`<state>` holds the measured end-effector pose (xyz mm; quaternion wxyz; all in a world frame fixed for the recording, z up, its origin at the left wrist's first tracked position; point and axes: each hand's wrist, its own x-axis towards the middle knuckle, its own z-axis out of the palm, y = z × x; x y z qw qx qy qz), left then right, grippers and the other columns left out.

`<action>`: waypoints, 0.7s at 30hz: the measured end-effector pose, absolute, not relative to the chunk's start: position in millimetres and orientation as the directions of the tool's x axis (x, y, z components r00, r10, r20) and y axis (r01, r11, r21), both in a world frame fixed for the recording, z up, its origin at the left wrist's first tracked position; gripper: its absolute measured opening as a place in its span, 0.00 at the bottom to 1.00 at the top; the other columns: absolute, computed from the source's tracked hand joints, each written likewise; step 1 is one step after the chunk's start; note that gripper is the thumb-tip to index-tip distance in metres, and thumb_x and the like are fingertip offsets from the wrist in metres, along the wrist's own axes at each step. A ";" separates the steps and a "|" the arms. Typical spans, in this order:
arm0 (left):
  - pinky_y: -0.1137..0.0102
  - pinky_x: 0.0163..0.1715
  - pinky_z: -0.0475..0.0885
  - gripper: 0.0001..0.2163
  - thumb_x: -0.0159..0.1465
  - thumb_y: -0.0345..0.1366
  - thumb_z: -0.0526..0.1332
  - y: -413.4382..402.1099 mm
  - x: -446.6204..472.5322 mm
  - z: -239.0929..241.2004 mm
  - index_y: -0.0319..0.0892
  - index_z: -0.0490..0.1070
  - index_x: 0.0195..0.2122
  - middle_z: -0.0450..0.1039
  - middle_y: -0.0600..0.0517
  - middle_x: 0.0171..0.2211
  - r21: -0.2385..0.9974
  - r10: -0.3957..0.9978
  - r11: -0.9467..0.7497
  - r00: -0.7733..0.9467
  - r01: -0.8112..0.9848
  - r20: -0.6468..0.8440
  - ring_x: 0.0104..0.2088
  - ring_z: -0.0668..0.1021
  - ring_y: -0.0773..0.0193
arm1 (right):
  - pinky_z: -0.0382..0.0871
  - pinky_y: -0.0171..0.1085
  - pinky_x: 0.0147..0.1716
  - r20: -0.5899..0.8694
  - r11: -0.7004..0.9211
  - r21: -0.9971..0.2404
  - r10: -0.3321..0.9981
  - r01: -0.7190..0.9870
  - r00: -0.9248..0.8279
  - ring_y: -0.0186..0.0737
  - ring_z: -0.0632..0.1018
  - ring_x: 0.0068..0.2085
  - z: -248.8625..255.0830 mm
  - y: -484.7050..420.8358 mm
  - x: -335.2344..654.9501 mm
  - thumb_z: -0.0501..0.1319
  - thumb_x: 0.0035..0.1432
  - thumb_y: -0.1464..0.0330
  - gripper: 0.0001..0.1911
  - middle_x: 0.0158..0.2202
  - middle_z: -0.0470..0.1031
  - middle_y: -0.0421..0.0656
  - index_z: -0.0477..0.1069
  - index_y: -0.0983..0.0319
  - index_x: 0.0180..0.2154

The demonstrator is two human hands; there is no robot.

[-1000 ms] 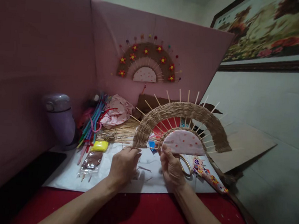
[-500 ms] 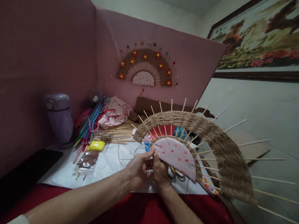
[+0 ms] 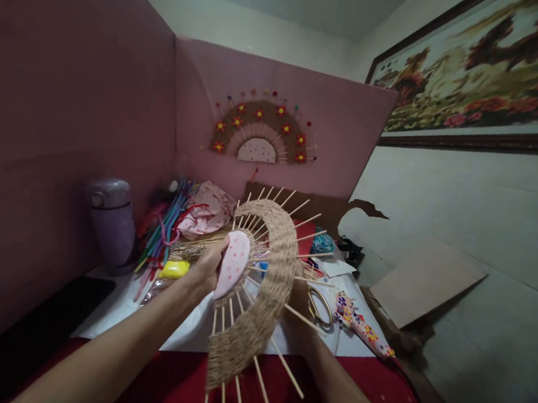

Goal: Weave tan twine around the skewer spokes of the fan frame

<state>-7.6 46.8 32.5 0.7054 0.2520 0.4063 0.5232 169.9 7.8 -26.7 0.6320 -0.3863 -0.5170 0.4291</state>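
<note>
Woven straw fan (image 3: 261, 300) now stands on edge above the table (image 3: 357, 382), turned from its earlier flat, wide spread, sticks pointing right and down. Its pink dotted centre (image 3: 232, 264) has swung to the left. The left hand (image 3: 208, 265) grips that centre; the right hand (image 3: 300, 291), mostly hidden behind the weave, has a grip I cannot tell.

Tan woven fan (image 3: 267, 276) with pink red-dotted centre (image 3: 232, 264), purple flask (image 3: 109, 223)

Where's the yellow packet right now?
Head view, left of centre: the yellow packet lies on the white sheet, below the coloured straws, just left of the left hand.
</note>
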 end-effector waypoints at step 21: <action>0.78 0.13 0.62 0.14 0.43 0.36 0.70 46.9 -67.2 9.5 0.36 0.70 0.29 0.71 0.54 0.17 0.961 0.996 0.091 0.018 -0.260 -0.089 0.14 0.70 0.71 | 0.67 0.31 0.27 0.007 -0.120 -0.911 0.952 -0.395 -0.306 0.32 0.75 0.29 -7.2 5.5 184.3 0.68 0.38 0.75 0.22 0.35 0.75 0.41 0.70 0.61 0.39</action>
